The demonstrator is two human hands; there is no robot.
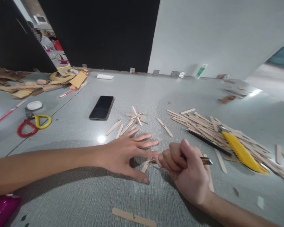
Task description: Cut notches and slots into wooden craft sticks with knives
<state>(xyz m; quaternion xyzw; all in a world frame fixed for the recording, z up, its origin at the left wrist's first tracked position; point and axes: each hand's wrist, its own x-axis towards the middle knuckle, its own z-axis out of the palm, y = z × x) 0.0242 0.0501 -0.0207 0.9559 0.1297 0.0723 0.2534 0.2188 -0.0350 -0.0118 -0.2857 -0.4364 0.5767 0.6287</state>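
Note:
My left hand [130, 149] lies palm down with its fingers spread, the index finger and thumb on either side of a small wooden craft stick [145, 166]. My right hand [186, 171] is closed in a fist around a slim metal tool [206, 161]. The tool's thin tip meets the notched middle of that stick; its exact kind is hidden by my fingers. Another notched craft stick [133, 217] lies nearest me. Beyond my left hand several sticks lie loose, beside a few crossed into a star shape [137, 115].
To the right, a pile of craft sticks [198, 124] has a black pen [208, 142] and a yellow utility knife [241, 149] on it. A phone [101, 108], red-and-yellow scissors [34, 124] and cardboard scraps [61, 80] lie left. Upright panels [191, 37] bound the back.

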